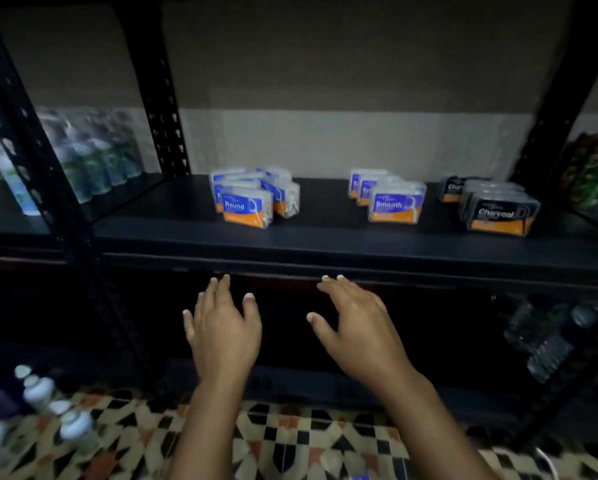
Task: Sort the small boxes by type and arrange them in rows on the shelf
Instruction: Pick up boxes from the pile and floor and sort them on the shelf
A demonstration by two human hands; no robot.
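Note:
On the dark shelf board [325, 233] stand three groups of small boxes. At the left is a cluster of blue-and-orange "Round" boxes [247, 206], some of them askew. In the middle a row of blue-and-orange "Smooth" boxes [396, 206] runs front to back. At the right is a row of dark grey "Charcoal" boxes [500, 216]. My left hand [223, 330] and my right hand [358, 327] hover below the shelf's front edge, palms down, fingers spread, holding nothing.
Black perforated uprights [167, 109] frame the bay. Clear bottles [93, 161] fill the bay to the left and colourful packs [592, 171] sit at the right. Water bottles [547, 337] lie on a lower shelf at the right. White-capped bottles [41, 393] stand at the lower left above the patterned tile floor [290, 441].

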